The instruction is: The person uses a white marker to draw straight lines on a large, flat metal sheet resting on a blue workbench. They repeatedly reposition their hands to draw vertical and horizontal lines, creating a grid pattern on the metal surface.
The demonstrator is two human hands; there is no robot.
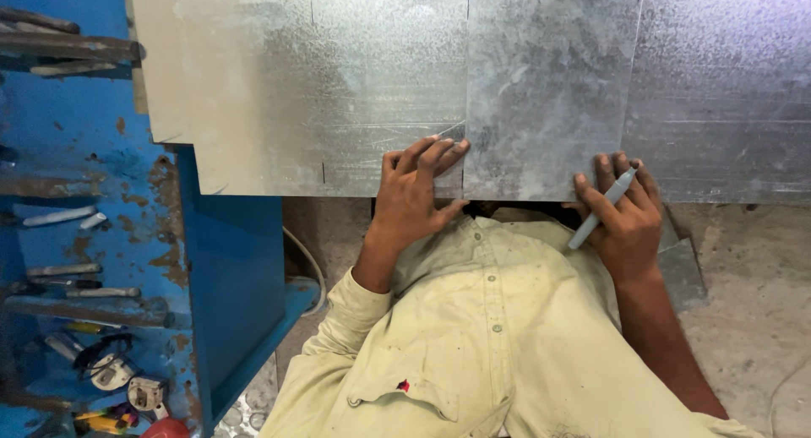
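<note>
Now my left hand (414, 197) lies flat, fingers (435, 155) spread and pressing down where the left edge of the small galvanized sheet (549, 92) meets the big sheet (338, 83) beneath it; it grips nothing, only pins. My right hand (625, 214) is closed on a grey marker (601, 208), held between thumb and forefinger with the tip slanting toward one o'clock, while the remaining fingertips bear on the small sheet's lower right corner. To my mind, doing this well means keeping both palms heavy so the small sheet cannot creep, holding its edges square to the big one, and running the marker tip tight against the metal edge rather than drifting off it. The small sheet lies directly between my two hands and stretches away toward twelve o'clock, its near edge touching my fingertips on either side. A further sheet (726, 92) lies at two o'clock from my right hand, and I cannot tell whether it overlaps the small one. Below my wrists is my pale shirt (481, 337). Off at nine o'clock stands a rusty blue machine frame (228, 261), with assorted hand tools (110, 370) on its ledges, and bare concrete floor (752, 269) shows at four o'clock.
</note>
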